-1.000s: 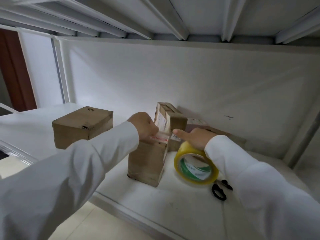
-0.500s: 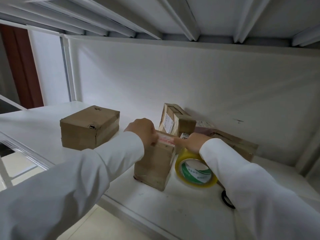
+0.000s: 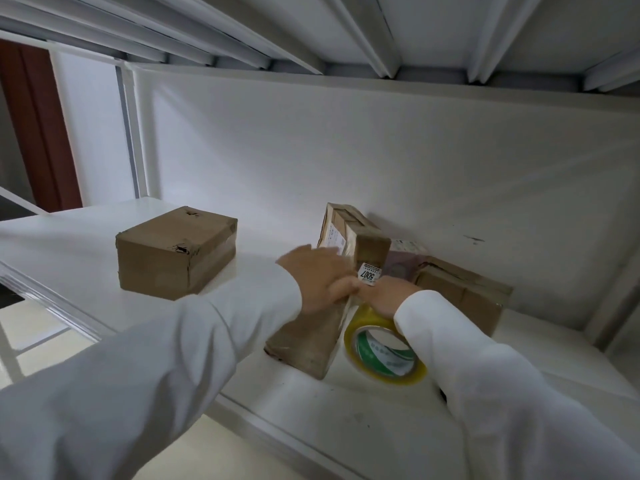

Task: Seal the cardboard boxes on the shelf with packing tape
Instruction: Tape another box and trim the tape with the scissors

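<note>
Where my left hand (image 3: 320, 277) lies over the top of the near box (image 3: 308, 336), its fingers are extended and pressed flat along the upper edge, reaching right toward the box's corner. My right hand (image 3: 388, 294) meets those fingertips at that corner; its fingers appear curled over the tape roll (image 3: 384, 348), though I cannot tell exactly how they grip it. Roll, yellow with a green-printed core, stands on edge just right of the box, touching or nearly touching its side. I judge the strip to run left to right across the box top, so the coming pull goes rightward and down, away from my left fingers. Further out, a second box (image 3: 176, 252) sits well apart to the left on the shelf (image 3: 69, 237), and other boxes (image 3: 464, 289) rest behind against the back panel.
</note>
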